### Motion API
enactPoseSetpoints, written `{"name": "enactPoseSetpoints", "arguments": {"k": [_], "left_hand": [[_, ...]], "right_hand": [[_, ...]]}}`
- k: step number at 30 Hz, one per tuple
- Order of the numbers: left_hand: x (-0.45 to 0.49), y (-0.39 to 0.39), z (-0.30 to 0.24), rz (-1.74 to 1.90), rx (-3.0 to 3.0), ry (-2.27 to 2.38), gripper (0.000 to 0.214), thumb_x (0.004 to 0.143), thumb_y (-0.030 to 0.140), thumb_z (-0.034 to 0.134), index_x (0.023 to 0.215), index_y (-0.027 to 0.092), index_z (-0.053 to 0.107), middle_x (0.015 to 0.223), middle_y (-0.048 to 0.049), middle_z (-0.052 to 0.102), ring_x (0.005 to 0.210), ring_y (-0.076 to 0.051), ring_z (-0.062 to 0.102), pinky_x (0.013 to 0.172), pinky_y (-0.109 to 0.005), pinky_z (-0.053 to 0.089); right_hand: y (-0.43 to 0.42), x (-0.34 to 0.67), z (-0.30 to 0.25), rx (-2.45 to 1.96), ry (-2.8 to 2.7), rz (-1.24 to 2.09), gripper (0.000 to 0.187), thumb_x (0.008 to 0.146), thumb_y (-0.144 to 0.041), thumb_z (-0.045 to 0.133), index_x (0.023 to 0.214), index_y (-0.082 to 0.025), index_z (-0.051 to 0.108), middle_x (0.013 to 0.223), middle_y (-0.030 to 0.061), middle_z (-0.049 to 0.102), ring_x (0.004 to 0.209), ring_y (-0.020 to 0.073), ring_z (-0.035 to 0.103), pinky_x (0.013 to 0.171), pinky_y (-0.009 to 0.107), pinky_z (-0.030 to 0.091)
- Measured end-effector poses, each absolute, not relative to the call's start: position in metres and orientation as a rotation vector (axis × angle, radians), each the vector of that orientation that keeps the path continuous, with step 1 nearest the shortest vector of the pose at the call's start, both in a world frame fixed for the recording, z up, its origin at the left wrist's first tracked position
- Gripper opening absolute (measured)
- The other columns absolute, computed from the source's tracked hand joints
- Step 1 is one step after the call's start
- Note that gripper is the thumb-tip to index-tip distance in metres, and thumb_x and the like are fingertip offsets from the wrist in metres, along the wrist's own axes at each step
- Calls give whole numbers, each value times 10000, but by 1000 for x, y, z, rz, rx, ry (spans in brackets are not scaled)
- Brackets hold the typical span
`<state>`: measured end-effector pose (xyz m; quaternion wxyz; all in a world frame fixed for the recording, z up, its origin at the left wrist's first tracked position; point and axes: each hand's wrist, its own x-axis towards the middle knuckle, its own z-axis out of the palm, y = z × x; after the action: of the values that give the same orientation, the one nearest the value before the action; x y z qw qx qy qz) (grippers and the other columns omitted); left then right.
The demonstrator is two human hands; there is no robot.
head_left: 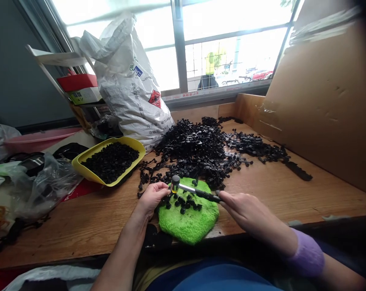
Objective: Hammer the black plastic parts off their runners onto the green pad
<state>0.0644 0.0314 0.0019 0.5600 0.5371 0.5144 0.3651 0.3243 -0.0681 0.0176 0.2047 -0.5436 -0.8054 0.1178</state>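
My right hand (246, 208) grips the black handle of a small hammer (189, 188), whose head rests over the left edge of a bright green fluffy cloth (189, 222). My left hand (154, 196) is pinched on a small black plastic part at the cloth's left edge, right under the hammer head. Several loose black pieces (184, 204) lie on the cloth. Behind it spreads a big heap of black plastic parts (201, 147) on the wooden table (79, 226).
A yellow tray (88, 171) full of black pieces stands to the left. A large white sack (128, 85) leans by the window. Cardboard (322, 101) walls the right side. Crumpled plastic bags (40, 182) clutter the left.
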Motion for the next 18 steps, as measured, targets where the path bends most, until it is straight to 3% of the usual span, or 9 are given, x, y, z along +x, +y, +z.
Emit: {"name": "enactPoseSetpoints", "arguments": {"k": [10, 14, 18], "left_hand": [[67, 33, 1, 871, 1353, 1240, 106, 581, 226, 645, 568, 146, 576, 509, 31, 526, 476, -87, 415, 480, -201, 277], [71, 30, 0, 907, 1334, 1236, 141, 583, 258, 668, 620, 143, 595, 536, 27, 531, 491, -89, 419, 481, -197, 282], [29, -5, 15, 969, 1307, 1190, 176, 622, 290, 673, 747, 178, 620, 683, 4, 582, 627, -119, 500, 592, -210, 381]], "right_hand": [[-66, 321, 17, -1532, -2252, 319, 247, 930, -280, 295, 831, -220, 514, 638, 33, 563, 539, 169, 502, 460, 258, 293], [-64, 325, 15, -1588, -2226, 346, 257, 920, -320, 320, 862, -223, 552, 633, 26, 561, 550, 171, 506, 477, 261, 309], [-68, 337, 11, -1443, -2073, 686, 284, 912, -393, 327, 916, -223, 555, 664, 19, 560, 576, 169, 519, 500, 263, 367]]}}
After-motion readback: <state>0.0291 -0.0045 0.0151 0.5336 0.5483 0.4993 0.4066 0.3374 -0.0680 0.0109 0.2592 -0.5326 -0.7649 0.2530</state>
